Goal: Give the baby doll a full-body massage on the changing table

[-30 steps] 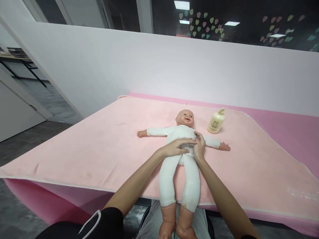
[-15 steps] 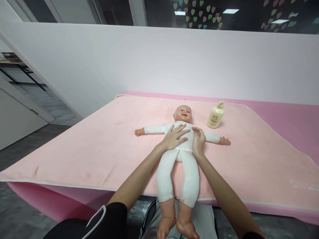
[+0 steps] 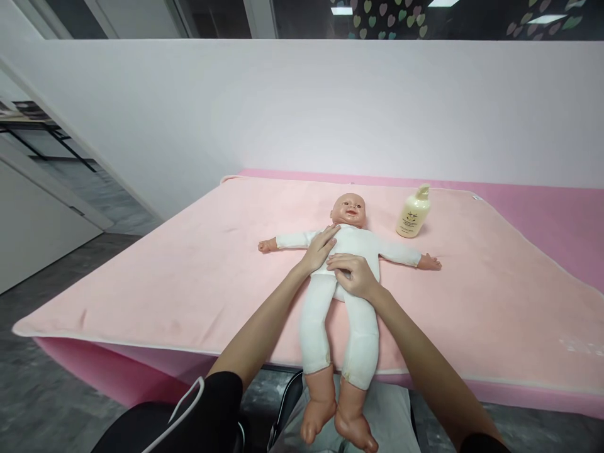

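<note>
A baby doll [image 3: 356,242] with a white cloth body lies on its back, head toward the wall, arms spread and feet over the near edge. My left hand [image 3: 321,250] rests along the left side of its chest, fingers stretched toward the shoulder. Across the lower belly lies my right hand [image 3: 353,273], palm down with fingers extended to the left and slightly bent. Neither hand grips anything. A pale yellow pump bottle [image 3: 413,212] stands beyond the doll's arm on the right.
A pink blanket [image 3: 189,264] covers the table, with a darker pink surface [image 3: 542,217] behind it. A white wall [image 3: 302,107] rises at the back. The blanket's near edge hangs above my lap and the grey floor [image 3: 51,396].
My left hand has slid from mid-chest to the doll's left-hand side in view. My right hand has moved from the right side down and across onto the belly. The view has shifted slightly.
</note>
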The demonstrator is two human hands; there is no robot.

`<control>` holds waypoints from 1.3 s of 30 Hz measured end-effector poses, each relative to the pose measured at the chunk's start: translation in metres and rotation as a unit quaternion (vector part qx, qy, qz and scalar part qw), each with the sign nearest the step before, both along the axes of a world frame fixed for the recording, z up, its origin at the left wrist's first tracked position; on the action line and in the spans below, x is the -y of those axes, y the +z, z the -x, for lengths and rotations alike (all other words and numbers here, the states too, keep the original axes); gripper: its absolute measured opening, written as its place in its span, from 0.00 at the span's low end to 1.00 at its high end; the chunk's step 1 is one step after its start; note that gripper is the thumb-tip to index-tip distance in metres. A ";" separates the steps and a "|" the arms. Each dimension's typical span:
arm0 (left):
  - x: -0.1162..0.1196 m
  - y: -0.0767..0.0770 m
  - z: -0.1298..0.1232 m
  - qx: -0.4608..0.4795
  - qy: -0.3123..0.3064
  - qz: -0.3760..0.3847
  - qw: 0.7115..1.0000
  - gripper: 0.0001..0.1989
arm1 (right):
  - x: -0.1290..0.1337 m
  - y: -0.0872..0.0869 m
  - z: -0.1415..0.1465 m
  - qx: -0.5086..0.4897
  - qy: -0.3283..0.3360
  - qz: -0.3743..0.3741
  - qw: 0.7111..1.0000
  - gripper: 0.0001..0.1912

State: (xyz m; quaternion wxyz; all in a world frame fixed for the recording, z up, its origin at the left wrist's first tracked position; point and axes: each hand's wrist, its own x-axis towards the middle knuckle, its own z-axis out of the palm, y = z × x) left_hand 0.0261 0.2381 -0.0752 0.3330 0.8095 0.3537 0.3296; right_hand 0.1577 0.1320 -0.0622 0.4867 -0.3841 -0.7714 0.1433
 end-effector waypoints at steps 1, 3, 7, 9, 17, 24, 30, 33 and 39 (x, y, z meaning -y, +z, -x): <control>-0.001 -0.003 0.000 0.042 0.016 0.010 0.999 0.24 | -0.002 0.000 0.000 0.024 -0.004 0.005 1.000 0.14; -0.003 -0.006 -0.001 0.115 0.056 0.036 0.991 0.23 | -0.004 0.000 -0.001 0.067 -0.017 0.017 0.997 0.16; -0.002 -0.007 -0.002 0.162 0.108 0.048 0.980 0.21 | -0.006 0.003 -0.001 0.115 -0.041 0.050 0.991 0.17; -0.002 -0.006 -0.002 0.166 0.114 0.042 0.979 0.22 | -0.007 0.004 -0.001 0.124 -0.057 0.062 0.989 0.17; -0.004 -0.008 -0.002 0.209 0.102 0.058 0.971 0.25 | -0.011 0.004 -0.001 0.169 -0.130 0.078 0.974 0.17; -0.002 -0.006 -0.002 0.183 0.115 0.046 0.975 0.22 | -0.016 0.004 -0.001 0.197 -0.214 0.091 0.952 0.17; -0.001 -0.005 -0.001 0.164 0.117 0.022 0.979 0.20 | -0.019 0.003 0.000 0.184 -0.238 0.102 0.948 0.18; -0.001 -0.004 0.000 0.157 0.119 0.018 0.980 0.20 | -0.020 0.001 0.000 0.170 -0.247 0.100 0.949 0.18; 0.003 0.000 0.001 0.132 0.112 0.012 0.985 0.19 | -0.021 -0.003 0.000 0.143 -0.275 0.093 0.946 0.18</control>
